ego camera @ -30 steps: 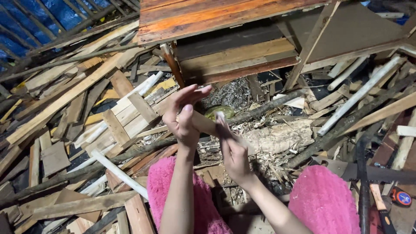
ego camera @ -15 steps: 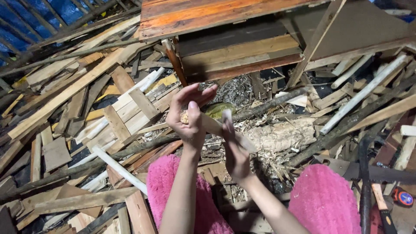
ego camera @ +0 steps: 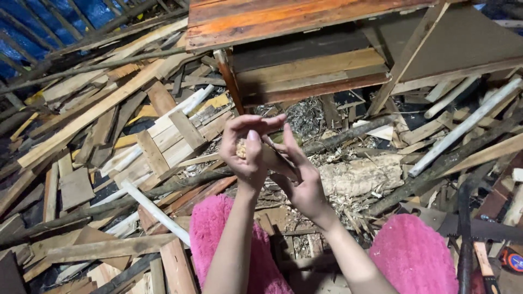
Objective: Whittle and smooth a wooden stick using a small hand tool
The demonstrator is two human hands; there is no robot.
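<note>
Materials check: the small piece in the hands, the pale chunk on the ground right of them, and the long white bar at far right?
Small piece in the left hand: looks like raw, unfinished wood, pale tan with a rough fibrous end. Pale chunk: probably a bare split log, with splintered surface and chips around it. White bar: smooth and evenly white; painted wood or plastic, cannot tell.

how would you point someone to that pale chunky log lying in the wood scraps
Start at the orange-topped wooden table at the top of the view and drop below it, just right of the right hand. The log lies there on shavings: thick, pale and rough, unlike the flat sawn planks and thin dark sticks around it.
</note>
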